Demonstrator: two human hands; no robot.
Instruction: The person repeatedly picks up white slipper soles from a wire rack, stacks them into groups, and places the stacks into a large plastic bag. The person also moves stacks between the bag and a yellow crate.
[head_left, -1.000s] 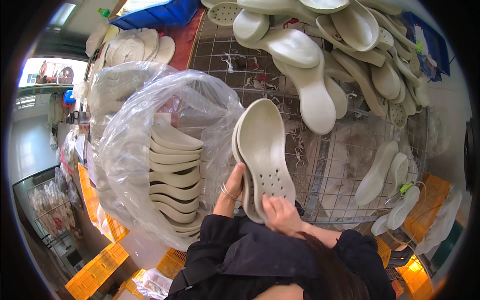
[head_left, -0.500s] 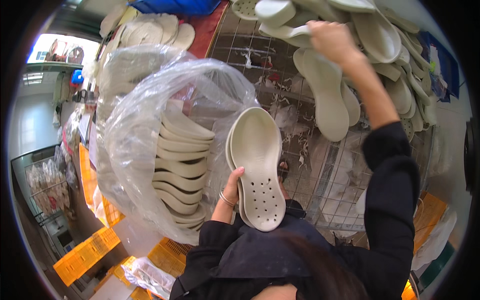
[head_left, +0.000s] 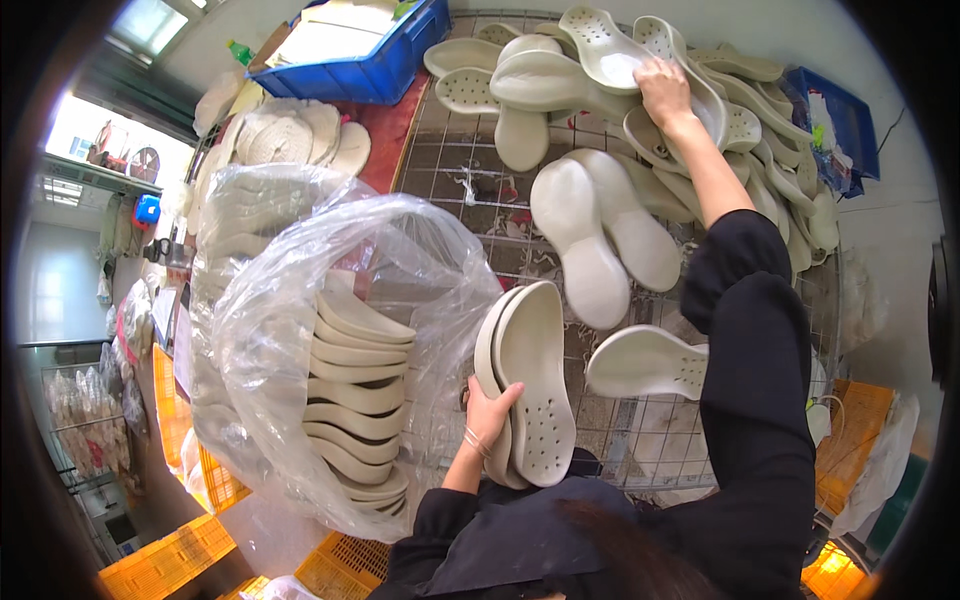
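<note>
My left hand [head_left: 488, 415] is closed around two pale beige shoe insoles [head_left: 530, 370], held nearly upright side by side above my lap, with small holes in the lower half of the front one. At the far pile, my right hand [head_left: 664, 92] has its fingers closed on the edge of another perforated insole [head_left: 603, 45]. Beside my left hand is a clear plastic bag [head_left: 250, 330], its mouth spread wide. Inside it lies a neat stack of curved insoles [head_left: 360, 395]. A single insole [head_left: 645, 362] rests on the wire mesh table, next to my right sleeve.
Loose insoles heap up along the back right of the wire mesh [head_left: 455, 150]. A blue bin [head_left: 355, 65] with papers stands at the back left, near round pale pieces [head_left: 285, 135]. Another blue bin [head_left: 835, 130] sits far right. Orange crates [head_left: 170, 555] are at lower left.
My right hand has gone from one insole at the pile to another there. A single insole now lies on the mesh near my right arm. The left-hand pair has tilted and shifted nearer.
</note>
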